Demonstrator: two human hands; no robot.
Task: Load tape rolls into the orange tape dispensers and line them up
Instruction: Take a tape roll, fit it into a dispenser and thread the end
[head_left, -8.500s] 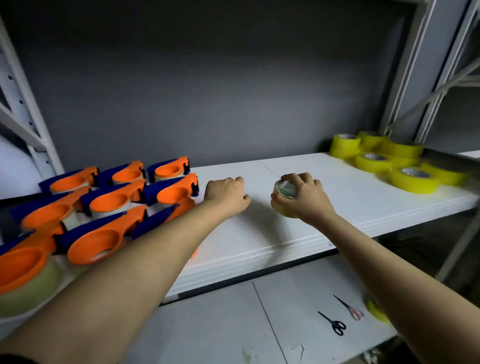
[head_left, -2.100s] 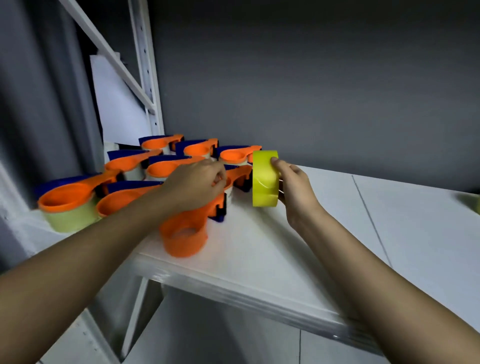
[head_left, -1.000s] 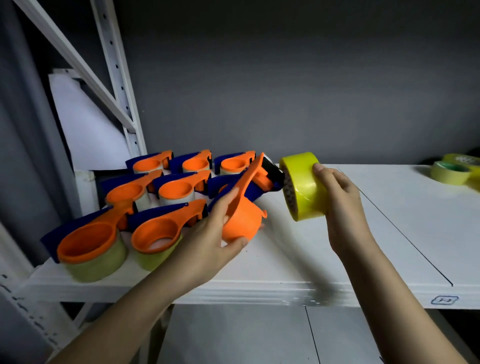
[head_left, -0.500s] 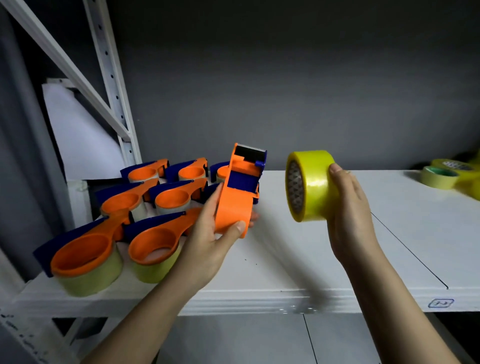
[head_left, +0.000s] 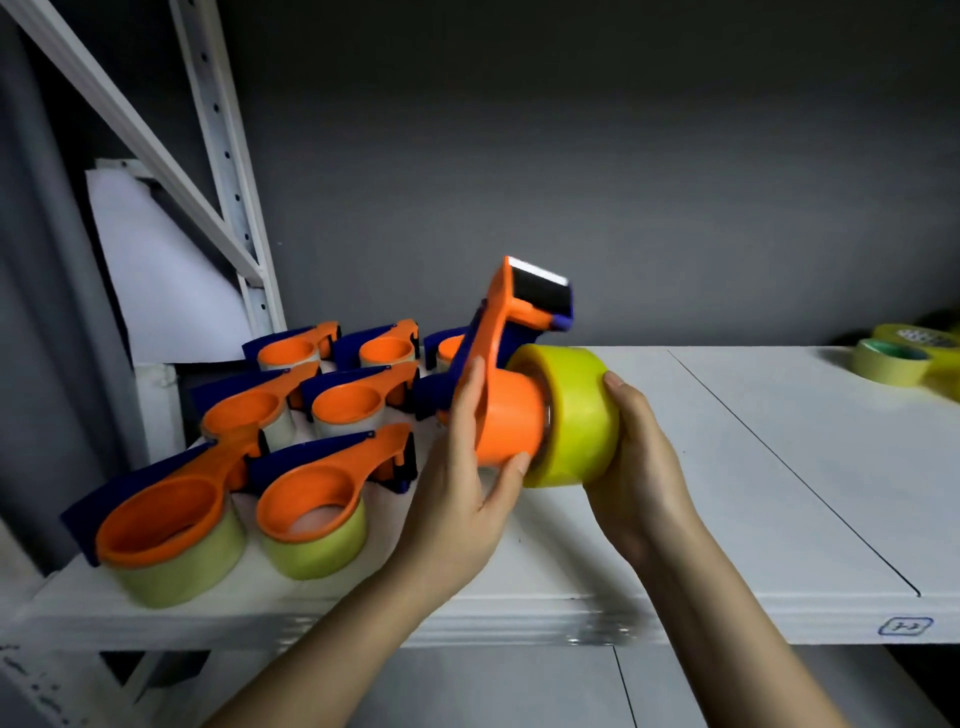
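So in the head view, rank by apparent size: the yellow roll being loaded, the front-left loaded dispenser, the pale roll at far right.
1. Front-left loaded dispenser, though nearness to the camera inflates it.
2. Yellow roll.
3. Pale roll, farthest away.

A white shelf board (head_left: 727, 467) is stretching across the frame with a little blue label (head_left: 905, 626) sitting at 4 o'clock on its front edge. A perforated metal upright (head_left: 228, 171) and a diagonal brace (head_left: 130, 124) are running up at 10 o'clock, a white sheet (head_left: 161, 275) leaning behind them against the dark grey wall (head_left: 623, 156).
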